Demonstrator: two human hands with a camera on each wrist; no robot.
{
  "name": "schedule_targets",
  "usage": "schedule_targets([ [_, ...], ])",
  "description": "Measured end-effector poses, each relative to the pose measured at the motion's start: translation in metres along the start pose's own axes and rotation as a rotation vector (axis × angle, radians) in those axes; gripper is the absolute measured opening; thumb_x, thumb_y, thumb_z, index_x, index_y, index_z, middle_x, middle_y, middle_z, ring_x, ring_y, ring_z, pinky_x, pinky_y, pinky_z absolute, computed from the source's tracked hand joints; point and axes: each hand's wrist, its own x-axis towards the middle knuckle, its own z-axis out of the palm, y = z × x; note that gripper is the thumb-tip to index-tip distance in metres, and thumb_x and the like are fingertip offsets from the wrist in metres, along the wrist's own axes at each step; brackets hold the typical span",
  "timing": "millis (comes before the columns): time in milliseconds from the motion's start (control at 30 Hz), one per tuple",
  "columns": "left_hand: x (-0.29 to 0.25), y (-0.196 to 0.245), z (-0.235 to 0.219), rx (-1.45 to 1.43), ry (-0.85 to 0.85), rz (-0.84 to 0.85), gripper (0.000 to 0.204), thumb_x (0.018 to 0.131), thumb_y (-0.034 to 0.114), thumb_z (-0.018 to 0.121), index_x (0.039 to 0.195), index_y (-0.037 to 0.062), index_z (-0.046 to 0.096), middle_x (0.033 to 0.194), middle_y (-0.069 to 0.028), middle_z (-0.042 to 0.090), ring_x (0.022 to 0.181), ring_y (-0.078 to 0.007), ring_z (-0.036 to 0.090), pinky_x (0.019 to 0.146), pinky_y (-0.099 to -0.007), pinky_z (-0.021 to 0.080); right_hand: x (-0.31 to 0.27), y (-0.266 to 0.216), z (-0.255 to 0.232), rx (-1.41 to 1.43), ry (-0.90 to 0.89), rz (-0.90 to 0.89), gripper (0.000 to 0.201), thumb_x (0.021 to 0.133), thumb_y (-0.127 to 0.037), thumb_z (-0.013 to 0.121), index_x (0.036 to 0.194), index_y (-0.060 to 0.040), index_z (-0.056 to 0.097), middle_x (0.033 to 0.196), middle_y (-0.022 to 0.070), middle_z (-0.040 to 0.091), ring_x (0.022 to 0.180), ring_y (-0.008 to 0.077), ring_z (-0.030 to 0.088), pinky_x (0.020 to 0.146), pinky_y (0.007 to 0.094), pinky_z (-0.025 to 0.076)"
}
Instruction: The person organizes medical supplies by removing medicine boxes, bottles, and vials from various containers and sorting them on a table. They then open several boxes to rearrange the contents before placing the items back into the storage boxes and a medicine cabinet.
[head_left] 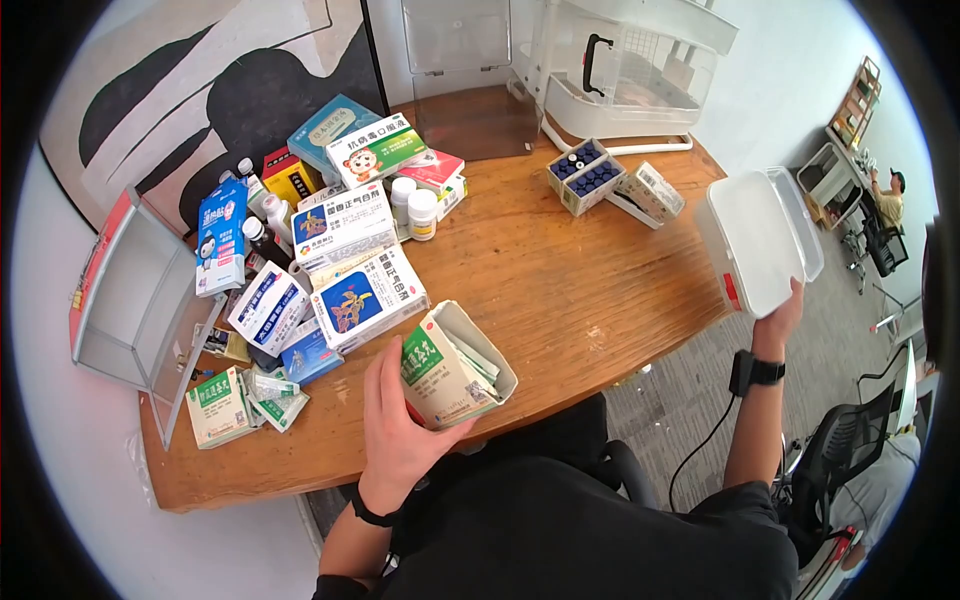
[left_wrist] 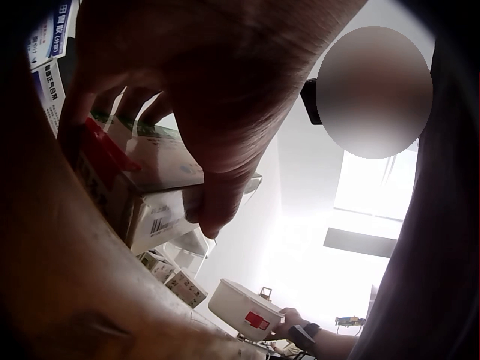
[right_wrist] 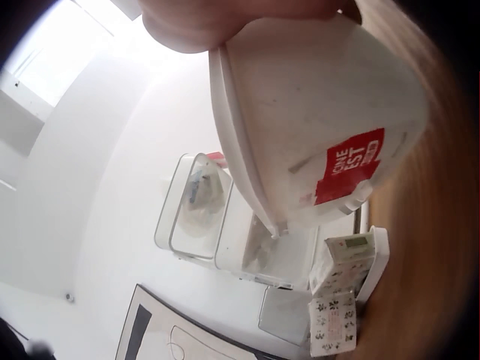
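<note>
Cream carton (head_left: pixel 440 380) is gripped from its left by the left hand (head_left: pixel 398 422), a white tub (head_left: pixel 752 240) by the right hand (head_left: pixel 780 320).

The left hand (head_left: pixel 400 432), near and left of centre, grips with fingers pointing far and thumb reaching right, while the right forearm (head_left: pixel 755 430) extends far, its right hand (head_left: pixel 780 325) gripping too
</note>
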Motion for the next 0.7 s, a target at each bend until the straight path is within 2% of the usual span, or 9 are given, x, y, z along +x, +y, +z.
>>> schedule_targets([
  [133,0.001,-0.001,-0.001,-0.034,-0.012,-0.021,0.116,0.064,0.024,0.105,0.158,-0.0026,0.042,0.146,-0.0219,0.056,0.131,-0.0374,0.061,0.111,-0.0464,0.052,-0.077,-0.036,0.019,0.042,-0.055,-0.026,0.053,0.110,-0.023,0.046,0.151,0.0115,0.050,0.143,0.0226,0.066,0.130,0.0331,0.068,0.110,0.0430,0.055],
  [200,0.000,-0.002,-0.001,-0.049,-0.017,-0.032,0.116,0.064,0.024,0.105,0.158,-0.0025,0.042,0.147,-0.0210,0.056,0.133,-0.0358,0.061,0.111,-0.0456,0.052,-0.112,-0.053,0.027,-0.006,-0.171,0.029,0.052,0.109,-0.024,0.049,0.147,0.0117,0.053,0.139,0.0220,0.068,0.124,0.0323,0.071,0.105,0.0417,0.057],
  [233,-0.001,-0.003,-0.002,-0.058,-0.020,-0.038,0.116,0.065,0.024,0.105,0.159,-0.0024,0.042,0.148,-0.0199,0.055,0.134,-0.0338,0.060,0.111,-0.0448,0.053,-0.126,-0.058,0.032,-0.043,-0.191,0.054,0.050,0.108,-0.025,0.052,0.143,0.0107,0.057,0.130,0.0203,0.071,0.115,0.0289,0.074,0.100,0.0398,0.059],
  [367,-0.007,-0.002,-0.014,-0.036,-0.019,-0.040,0.119,0.065,0.025,0.106,0.160,-0.0022,0.040,0.151,-0.0177,0.053,0.137,-0.0291,0.059,0.108,-0.0434,0.057,-0.181,-0.070,0.064,-0.268,-0.338,0.100,0.044,0.107,-0.023,0.055,0.137,0.0082,0.063,0.120,0.0162,0.074,0.106,0.0236,0.074,0.093,0.0360,0.059],
  [400,-0.010,0.000,-0.020,-0.036,-0.017,-0.040,0.119,0.065,0.025,0.106,0.160,-0.0022,0.040,0.151,-0.0177,0.053,0.137,-0.0291,0.059,0.108,-0.0434,0.057,-0.196,-0.070,0.079,-0.309,-0.412,0.161,0.041,0.106,-0.022,0.056,0.134,0.0070,0.065,0.117,0.0147,0.075,0.103,0.0213,0.074,0.091,0.0343,0.058],
  [467,-0.017,0.005,-0.034,-0.190,0.008,-0.145,0.126,0.057,0.022,0.106,0.161,-0.0032,0.040,0.153,-0.0226,0.053,0.137,-0.0364,0.059,0.110,-0.0458,0.054,-0.218,-0.061,0.100,-0.359,-0.507,0.281,0.037,0.103,-0.019,0.059,0.128,0.0057,0.069,0.114,0.0110,0.076,0.099,0.0177,0.072,0.088,0.0306,0.056],
  [533,-0.019,0.009,-0.050,-0.237,0.018,-0.145,0.128,0.055,0.023,0.107,0.162,-0.0034,0.040,0.154,-0.0213,0.053,0.137,-0.0337,0.059,0.108,-0.0452,0.056,-0.222,-0.044,0.114,-0.390,-0.730,0.418,0.036,0.104,-0.018,0.058,0.128,0.0065,0.069,0.112,0.0101,0.076,0.097,0.0170,0.072,0.087,0.0302,0.056],
  [667,-0.005,0.036,-0.086,-0.066,0.027,-0.039,0.123,0.058,0.023,0.106,0.159,-0.0042,0.043,0.152,-0.0226,0.054,0.135,-0.0371,0.060,0.106,-0.0462,0.056,-0.233,-0.028,0.156,-0.363,-0.900,0.612,0.036,0.105,-0.018,0.057,0.128,0.0076,0.069,0.111,0.0095,0.076,0.097,0.0163,0.073,0.086,0.0300,0.057],
  [700,0.007,0.045,-0.093,0.003,-0.026,0.068,0.122,0.058,0.022,0.106,0.159,-0.0044,0.044,0.151,-0.0229,0.054,0.134,-0.0386,0.060,0.106,-0.0466,0.055,-0.236,-0.025,0.165,-0.333,-0.925,0.637,0.036,0.106,-0.018,0.056,0.128,0.0077,0.069,0.112,0.0097,0.076,0.097,0.0161,0.073,0.085,0.0302,0.057],
])
